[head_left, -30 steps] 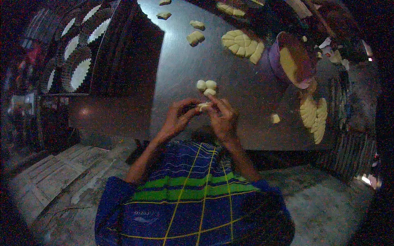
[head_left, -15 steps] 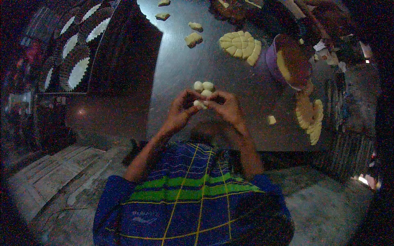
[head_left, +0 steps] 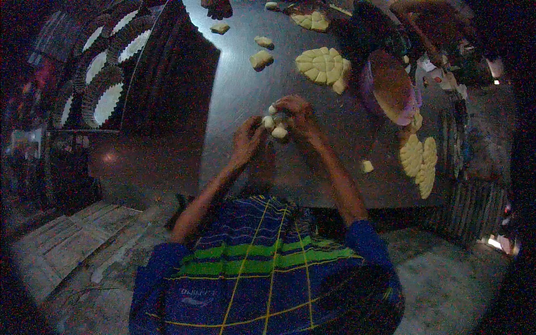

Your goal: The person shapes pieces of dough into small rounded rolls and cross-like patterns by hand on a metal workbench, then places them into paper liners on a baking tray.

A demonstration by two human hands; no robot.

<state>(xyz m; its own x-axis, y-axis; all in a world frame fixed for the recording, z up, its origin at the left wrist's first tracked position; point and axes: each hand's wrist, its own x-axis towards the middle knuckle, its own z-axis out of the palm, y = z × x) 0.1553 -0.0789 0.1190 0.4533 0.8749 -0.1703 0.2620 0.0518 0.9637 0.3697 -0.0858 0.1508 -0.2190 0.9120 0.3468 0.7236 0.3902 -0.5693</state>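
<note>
A small cluster of pale dough balls (head_left: 279, 132) lies on the metal table, between my two hands. My left hand (head_left: 248, 138) is at its left side, thumb and fingers drawn together against one ball. Over the cluster's far right side bends my right hand (head_left: 299, 116), its fingers curled onto the balls and partly hiding them. Beyond them rests a scored, leaf-shaped dough piece (head_left: 321, 66). Two small dough lumps, a larger one (head_left: 261, 59) and a thinner one (head_left: 264, 42), lie farther left.
A purple bowl (head_left: 389, 89) stands at the right, near more patterned dough (head_left: 427, 167). One dough cube (head_left: 367, 166) sits by my right forearm. Fluted tins (head_left: 106, 103) are at the far left. Another person's hand (head_left: 218, 8) shows at the top edge, another dough shape (head_left: 310, 21) farther right.
My hands have parted from their pinch at the cluster's near side. The right hand moved farther out over the balls. Another person's hand has appeared at the top edge.
</note>
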